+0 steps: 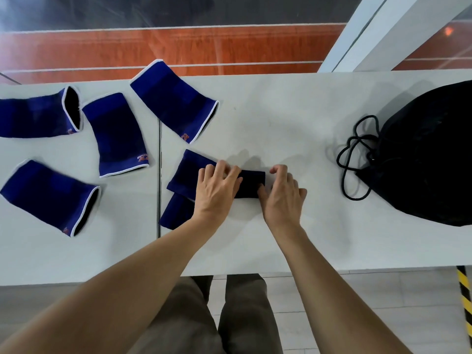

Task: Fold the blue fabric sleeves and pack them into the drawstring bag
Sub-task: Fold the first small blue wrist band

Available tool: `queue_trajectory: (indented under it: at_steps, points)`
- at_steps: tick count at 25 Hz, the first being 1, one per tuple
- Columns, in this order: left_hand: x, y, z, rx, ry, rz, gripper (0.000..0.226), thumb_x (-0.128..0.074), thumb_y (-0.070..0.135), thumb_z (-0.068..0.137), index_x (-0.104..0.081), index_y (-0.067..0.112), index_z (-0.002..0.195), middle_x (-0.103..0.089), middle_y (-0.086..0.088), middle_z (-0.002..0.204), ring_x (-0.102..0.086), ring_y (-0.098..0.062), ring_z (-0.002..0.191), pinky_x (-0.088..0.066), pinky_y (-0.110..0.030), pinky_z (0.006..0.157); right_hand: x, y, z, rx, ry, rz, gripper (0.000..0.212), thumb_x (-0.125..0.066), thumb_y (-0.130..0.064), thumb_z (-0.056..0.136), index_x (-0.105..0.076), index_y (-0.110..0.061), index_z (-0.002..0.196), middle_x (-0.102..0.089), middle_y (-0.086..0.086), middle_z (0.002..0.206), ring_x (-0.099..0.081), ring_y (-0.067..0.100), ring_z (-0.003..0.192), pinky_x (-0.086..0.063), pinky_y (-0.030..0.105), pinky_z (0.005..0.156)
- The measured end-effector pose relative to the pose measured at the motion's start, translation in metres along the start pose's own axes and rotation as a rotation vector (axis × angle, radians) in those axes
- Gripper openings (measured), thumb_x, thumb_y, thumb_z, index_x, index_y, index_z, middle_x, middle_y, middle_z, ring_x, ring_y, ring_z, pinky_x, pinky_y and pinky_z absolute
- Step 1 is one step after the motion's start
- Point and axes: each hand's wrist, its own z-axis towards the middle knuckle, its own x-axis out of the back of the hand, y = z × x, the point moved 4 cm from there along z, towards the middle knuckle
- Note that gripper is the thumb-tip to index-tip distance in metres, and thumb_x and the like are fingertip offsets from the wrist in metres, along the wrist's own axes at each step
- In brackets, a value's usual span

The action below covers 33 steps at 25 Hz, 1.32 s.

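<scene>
A blue sleeve lies folded small on the white table, between my two hands. My left hand presses on its left part with bent fingers. My right hand grips its right end, thumb against the fabric. Two more blue sleeves lie overlapped just left of my left hand. Several unfolded blue sleeves with white rims are spread over the table's left part. The black drawstring bag lies at the right, its cord looped toward the middle.
A seam between two tabletops runs front to back left of the hands. The near table edge is just above my legs. A yellow-black striped strip marks the floor at the lower right. Beyond the far edge is a window.
</scene>
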Motion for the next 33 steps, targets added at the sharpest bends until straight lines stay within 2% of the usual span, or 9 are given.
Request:
queue_trajectory:
  at_steps: [2,5,7,9,12,15,24,29,33]
  points:
    - [0.001,-0.002,-0.002,-0.102,0.043,-0.024,0.019,-0.062,0.024,0.097,-0.065,0.016,0.113,-0.062,-0.004,0.109,-0.054,-0.027,0.092,-0.040,-0.039,0.090,0.001,-0.002,0.001,0.105,0.065,-0.079,0.036,-0.069,-0.020,0.085,-0.050,-0.021,0.115,-0.057,0.003,0.106,-0.055,0.027,0.095,-0.034,0.038,0.081]
    - [0.003,-0.003,-0.004,-0.169,0.125,-0.050,0.013,-0.065,0.023,0.096,-0.068,0.017,0.107,-0.069,0.003,0.108,-0.060,-0.025,0.096,-0.039,-0.038,0.094,-0.002,-0.010,-0.005,0.304,0.154,-0.124,0.028,-0.068,-0.006,0.083,-0.060,-0.019,0.107,-0.057,0.002,0.107,-0.053,0.026,0.095,-0.033,0.036,0.085]
    - [0.002,-0.002,-0.002,-0.167,0.154,-0.060,0.010,-0.065,0.023,0.097,-0.070,0.018,0.103,-0.072,0.006,0.105,-0.062,-0.024,0.095,-0.040,-0.039,0.093,-0.004,-0.006,-0.014,0.389,0.197,-0.145,0.023,-0.068,-0.004,0.086,-0.066,-0.018,0.104,-0.060,0.002,0.108,-0.052,0.024,0.099,-0.035,0.036,0.089]
    - [-0.001,0.003,0.003,-0.174,0.158,-0.065,0.010,-0.065,0.023,0.097,-0.071,0.018,0.103,-0.073,0.007,0.107,-0.063,-0.025,0.094,-0.041,-0.040,0.092,-0.005,0.008,-0.024,0.431,0.228,-0.156,0.023,-0.064,-0.010,0.094,-0.069,-0.017,0.114,-0.062,0.005,0.123,-0.051,0.024,0.113,-0.036,0.039,0.097]
    - [-0.011,0.021,0.026,-0.192,0.135,-0.077,0.009,-0.066,0.024,0.095,-0.072,0.018,0.099,-0.075,0.005,0.107,-0.064,-0.026,0.092,-0.042,-0.041,0.091,-0.002,0.029,-0.028,0.390,0.162,-0.191,0.042,-0.054,-0.007,0.095,-0.060,-0.015,0.136,-0.054,0.008,0.143,-0.047,0.024,0.129,-0.031,0.042,0.108]
    - [-0.020,0.038,0.050,-0.174,0.141,-0.118,0.008,-0.067,0.022,0.092,-0.073,0.017,0.096,-0.076,0.004,0.107,-0.067,-0.026,0.093,-0.041,-0.038,0.091,0.006,0.041,-0.009,0.320,0.066,-0.237,0.057,-0.058,-0.004,0.087,-0.051,-0.012,0.143,-0.053,0.006,0.145,-0.047,0.027,0.134,-0.026,0.049,0.115]
    - [-0.037,0.074,0.132,-0.080,0.005,-0.099,0.013,-0.069,0.021,0.089,-0.076,0.018,0.099,-0.074,-0.004,0.114,-0.065,-0.029,0.108,-0.031,-0.035,0.096,0.036,0.056,0.068,0.222,-0.025,-0.350,0.060,-0.054,-0.012,0.090,-0.042,-0.016,0.149,-0.046,0.002,0.153,-0.037,0.027,0.145,-0.007,0.055,0.121]
    - [-0.005,0.075,0.114,-0.003,-0.206,-0.147,0.040,-0.055,0.016,0.095,-0.059,0.022,0.135,-0.052,-0.006,0.146,-0.051,-0.030,0.124,-0.032,-0.039,0.105,0.044,0.051,0.072,0.214,-0.106,-0.350,0.063,-0.057,-0.013,0.087,-0.041,-0.019,0.148,-0.045,-0.001,0.153,-0.038,0.024,0.140,-0.017,0.051,0.119]
    - [0.033,0.026,0.052,0.113,-0.196,-0.144,0.053,-0.051,0.006,0.090,-0.050,0.022,0.140,-0.053,-0.003,0.139,-0.054,-0.030,0.116,-0.038,-0.040,0.099,0.050,0.040,0.076,0.192,-0.152,-0.349,0.058,-0.049,-0.021,0.091,-0.039,-0.018,0.148,-0.044,0.002,0.150,-0.036,0.026,0.138,-0.023,0.045,0.115]
